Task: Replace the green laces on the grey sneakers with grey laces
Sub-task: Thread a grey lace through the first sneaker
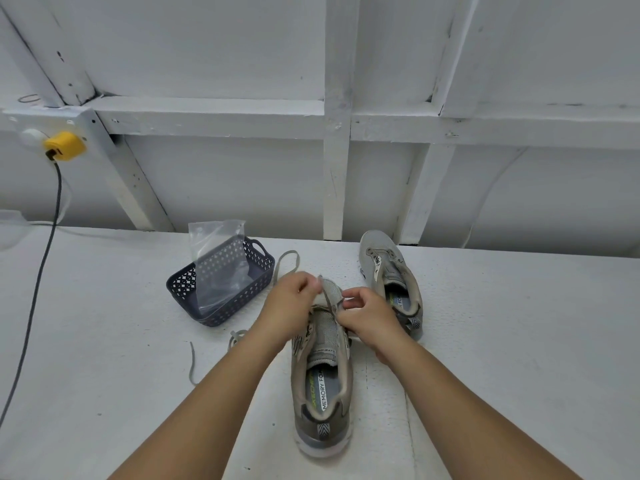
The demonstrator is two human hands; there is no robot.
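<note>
White painted bench against a white framed wall; your near sneaker sits toe-away in front of you, the second sneaker just beyond and to the right, with no lace visible in its eyelets; both hands work at the lowest eyelets of the near one. Your left hand has its fingers curled, pinching a lace that loops out toward the basket; your right hand pinches the other end at the toe-side eyelets; I judge you're threading the first rows of the grey lace, though its colour reads greyish-olive, so I can't be sure. More lace lies loose on the bench left of the shoe; whether it's the same lace or a removed one, can't tell. Clear plastic bag stands in the dark basket; yellow plug with cable at far left.

Handling: lace is light, limp, flat; it will flop and twist, so hold it right by the stiff tip to feed eyelets; keep both ends even. Shoe is light with a soft mesh upper; it will slide, so brace it at the sole or heel.
</note>
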